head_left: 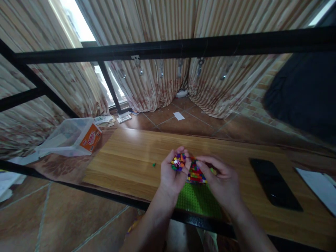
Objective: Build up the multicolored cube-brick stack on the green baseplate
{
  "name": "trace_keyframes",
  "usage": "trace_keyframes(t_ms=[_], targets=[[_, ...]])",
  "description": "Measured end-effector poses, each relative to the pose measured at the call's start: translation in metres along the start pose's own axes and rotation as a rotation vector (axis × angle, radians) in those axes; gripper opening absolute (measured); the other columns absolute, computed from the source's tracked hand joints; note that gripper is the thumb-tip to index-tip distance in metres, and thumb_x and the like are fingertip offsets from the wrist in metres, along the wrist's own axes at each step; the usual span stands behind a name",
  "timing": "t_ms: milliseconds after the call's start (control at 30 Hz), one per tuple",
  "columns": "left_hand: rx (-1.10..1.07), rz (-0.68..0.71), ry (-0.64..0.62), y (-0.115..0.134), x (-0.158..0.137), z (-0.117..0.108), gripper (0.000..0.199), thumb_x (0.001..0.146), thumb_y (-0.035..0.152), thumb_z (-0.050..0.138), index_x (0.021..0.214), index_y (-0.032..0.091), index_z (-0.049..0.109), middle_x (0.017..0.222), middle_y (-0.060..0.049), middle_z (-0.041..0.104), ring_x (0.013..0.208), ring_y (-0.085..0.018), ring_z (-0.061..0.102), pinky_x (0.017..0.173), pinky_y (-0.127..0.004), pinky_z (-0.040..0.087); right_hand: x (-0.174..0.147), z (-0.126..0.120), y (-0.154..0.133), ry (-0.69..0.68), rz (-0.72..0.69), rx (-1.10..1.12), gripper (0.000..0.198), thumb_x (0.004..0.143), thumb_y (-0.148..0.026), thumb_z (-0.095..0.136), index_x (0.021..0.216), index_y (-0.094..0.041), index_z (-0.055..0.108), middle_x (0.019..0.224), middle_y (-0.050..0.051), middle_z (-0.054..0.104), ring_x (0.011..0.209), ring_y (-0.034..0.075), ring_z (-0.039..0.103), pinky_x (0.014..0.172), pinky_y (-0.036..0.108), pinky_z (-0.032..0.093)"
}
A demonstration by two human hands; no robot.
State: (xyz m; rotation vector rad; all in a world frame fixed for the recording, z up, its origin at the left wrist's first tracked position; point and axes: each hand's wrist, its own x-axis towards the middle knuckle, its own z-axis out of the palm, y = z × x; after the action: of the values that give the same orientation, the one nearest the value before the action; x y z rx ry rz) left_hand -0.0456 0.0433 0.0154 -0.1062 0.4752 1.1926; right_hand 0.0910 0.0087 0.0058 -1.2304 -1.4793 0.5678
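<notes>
Cupped palm up, my left hand point(170, 173) holds a heap of small toy bricks point(179, 162) in purple, orange, white, yellow and green. My right hand point(222, 175) is closed, thumb against fingers, over a green studded baseplate point(195, 199); anything in its pinch is too small to make out. Rows of colourful bricks point(195, 175), red, orange and yellow among them, cover the far part of the baseplate, between my hands and partly hidden by them. One small green brick point(154, 164) lies alone on the wooden table, left of my left hand.
On the wooden table point(126, 150) a black phone point(274, 183) lies to the right, with white paper point(316, 187) beyond it. A clear plastic bin point(65, 140) with an orange label stands off the table's left end. A black metal bar point(168, 47) crosses in front of the curtains.
</notes>
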Motion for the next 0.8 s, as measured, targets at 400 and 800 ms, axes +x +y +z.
trace_keyframes(t_ms=[400, 800], targets=[[0.016, 0.027, -0.029, -0.011, 0.001, -0.004, 0.034, 0.095, 0.027, 0.045, 0.081, 0.01, 0.07, 0.087, -0.011, 0.068, 0.085, -0.016, 0.066, 0.081, -0.025, 0.051, -0.004, 0.009, -0.003, -0.088, -0.084, -0.041, 0.012, 0.091, -0.025, 0.063, 0.097, -0.029, 0.073, 0.094, 0.0, 0.071, 0.086, 0.015, 0.067, 0.078, 0.03, 0.053], [0.098, -0.038, -0.06, -0.016, 0.005, -0.009, 0.026, 0.09, 0.027, 0.051, 0.081, 0.011, 0.07, 0.081, -0.008, 0.067, 0.078, -0.015, 0.064, 0.082, -0.027, 0.05, -0.005, 0.023, -0.019, -0.337, -0.037, -0.107, 0.017, 0.091, -0.023, 0.059, 0.099, -0.027, 0.073, 0.102, 0.003, 0.073, 0.097, 0.02, 0.067, 0.088, 0.037, 0.052]])
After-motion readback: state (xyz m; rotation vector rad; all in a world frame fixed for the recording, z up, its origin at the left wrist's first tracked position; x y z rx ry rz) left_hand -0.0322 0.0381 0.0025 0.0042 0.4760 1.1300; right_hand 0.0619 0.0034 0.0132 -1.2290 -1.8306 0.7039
